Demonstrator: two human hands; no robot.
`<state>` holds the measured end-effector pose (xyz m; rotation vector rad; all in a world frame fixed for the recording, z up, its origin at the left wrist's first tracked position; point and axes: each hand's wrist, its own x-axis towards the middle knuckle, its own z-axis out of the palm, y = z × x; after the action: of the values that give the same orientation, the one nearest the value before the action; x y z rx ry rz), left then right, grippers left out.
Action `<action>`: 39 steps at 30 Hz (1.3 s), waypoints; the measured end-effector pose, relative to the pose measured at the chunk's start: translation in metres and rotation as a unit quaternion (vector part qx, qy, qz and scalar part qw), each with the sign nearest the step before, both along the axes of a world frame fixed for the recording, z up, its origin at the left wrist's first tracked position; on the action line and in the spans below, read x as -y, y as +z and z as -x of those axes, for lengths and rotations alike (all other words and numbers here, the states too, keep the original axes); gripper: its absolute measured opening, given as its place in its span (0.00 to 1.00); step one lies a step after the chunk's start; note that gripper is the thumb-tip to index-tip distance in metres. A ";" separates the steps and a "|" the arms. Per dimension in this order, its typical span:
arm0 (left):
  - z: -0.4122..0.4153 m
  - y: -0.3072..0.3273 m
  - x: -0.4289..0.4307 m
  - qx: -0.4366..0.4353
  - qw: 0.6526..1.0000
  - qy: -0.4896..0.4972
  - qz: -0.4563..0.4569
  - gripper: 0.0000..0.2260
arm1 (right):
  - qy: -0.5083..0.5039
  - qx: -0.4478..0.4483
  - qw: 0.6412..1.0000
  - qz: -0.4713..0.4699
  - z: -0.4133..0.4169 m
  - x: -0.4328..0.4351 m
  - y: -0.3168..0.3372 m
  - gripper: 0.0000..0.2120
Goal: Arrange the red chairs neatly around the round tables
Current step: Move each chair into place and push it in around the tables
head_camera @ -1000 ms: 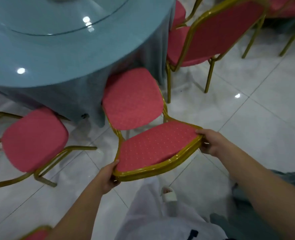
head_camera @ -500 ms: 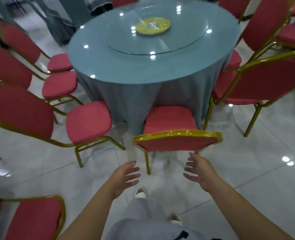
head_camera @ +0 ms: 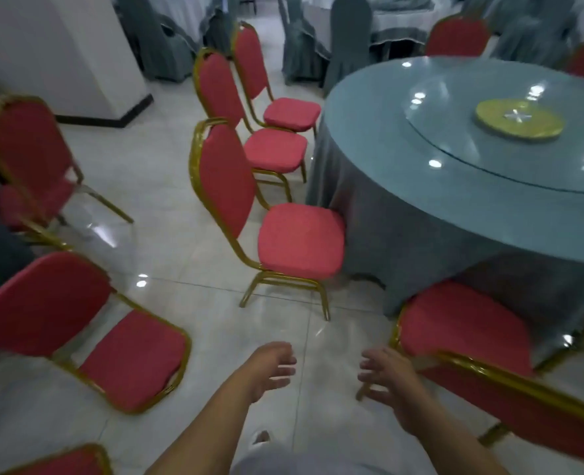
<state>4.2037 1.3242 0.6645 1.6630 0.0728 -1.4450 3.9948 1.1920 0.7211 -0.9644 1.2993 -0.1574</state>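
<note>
— Facing of the chairs?
— Lower right: nearest red chair (head_camera: 462,334), seat against the drape of the round worktop (head_camera: 386,138), gold-framed back toward the viewer. Left of it: next red chair (head_camera: 301,241), seat toward the worktop, back upright.
— Change from a second ago?
— Then clamped on the nearest backrest. Now released: left hand (head_camera: 270,368) and right hand (head_camera: 386,375) apart, fingers spread, holding nothing, over the floor (head_camera: 181,207).
— On the worktop?
— Glass turntable (head_camera: 455,132) carrying a yellow disc (head_camera: 518,122).
</note>
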 end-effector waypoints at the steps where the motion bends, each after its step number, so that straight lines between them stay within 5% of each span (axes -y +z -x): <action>1: -0.025 -0.001 -0.015 -0.007 0.999 0.051 0.002 0.08 | 0.024 -0.003 1.000 -0.001 -0.029 -0.004 -0.001 0.07; 10: -0.172 -0.025 -0.167 -0.007 0.921 0.388 -0.035 0.08 | 0.230 -0.006 0.973 0.009 -0.256 -0.052 -0.004 0.07; 18: -0.199 -0.045 -0.205 -0.094 0.866 0.483 -0.085 0.08 | 0.347 -0.013 0.938 -0.020 -0.383 -0.047 -0.025 0.07; 23: -0.220 -0.038 -0.215 -0.110 0.794 0.582 -0.134 0.09 | 0.406 -0.053 0.910 -0.072 -0.477 -0.033 -0.038 0.08; 28: -0.263 -0.035 -0.227 -0.006 0.784 0.581 -0.218 0.04 | 0.514 -0.066 0.854 -0.047 -0.577 -0.032 -0.067 0.08; 32: -0.279 -0.075 -0.250 -0.025 0.788 0.571 -0.230 0.07 | 0.567 -0.110 0.816 -0.025 -0.638 -0.045 -0.122 0.03; 39: -0.336 -0.256 -0.295 -0.109 0.810 0.522 -0.246 0.06 | 0.705 -0.277 0.641 0.122 -0.704 -0.065 -0.308 0.08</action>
<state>4.5400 1.6193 0.4084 1.3931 1.3723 -0.7341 4.6990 1.2567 0.4129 -2.1186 0.6720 1.3110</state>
